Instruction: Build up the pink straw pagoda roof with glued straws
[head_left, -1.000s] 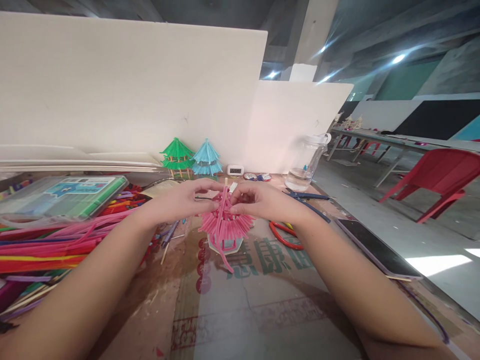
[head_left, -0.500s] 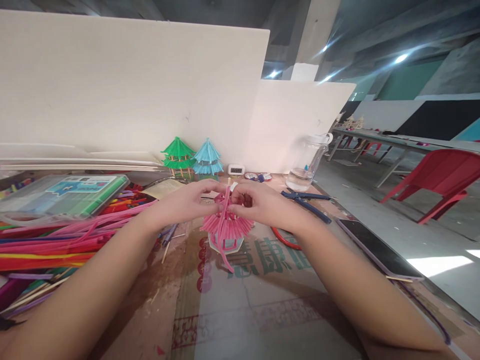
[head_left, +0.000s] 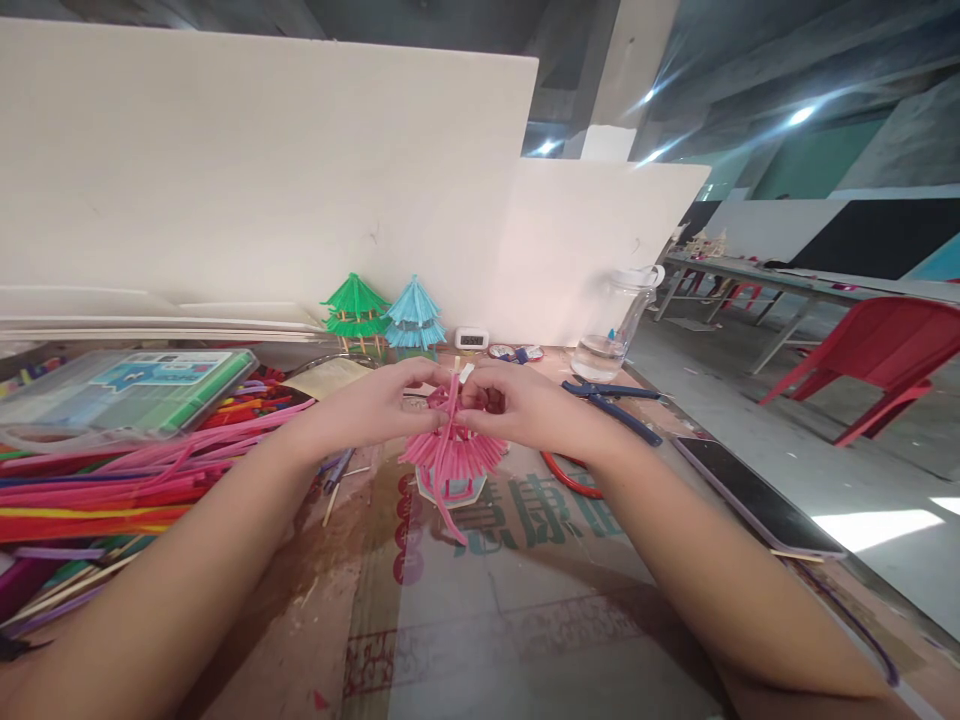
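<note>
Right hand fingers have curled in since a second ago; with the left hand fingers they clamp the pink model, its base just below them. To their right, red handles are now more hidden.

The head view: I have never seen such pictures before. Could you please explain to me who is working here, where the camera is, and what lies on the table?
There is no machine here: a person works with two bare hands. The camera is worn on the head, looking forward and down. The left hand and right hand meet at the upper part of a small pink model; exactly what each pinches is hard to see. On the table, colourful strips and a plastic case lie to the left. A green model and a blue model stand behind. To the right are pliers, a jug and a phone.
</note>
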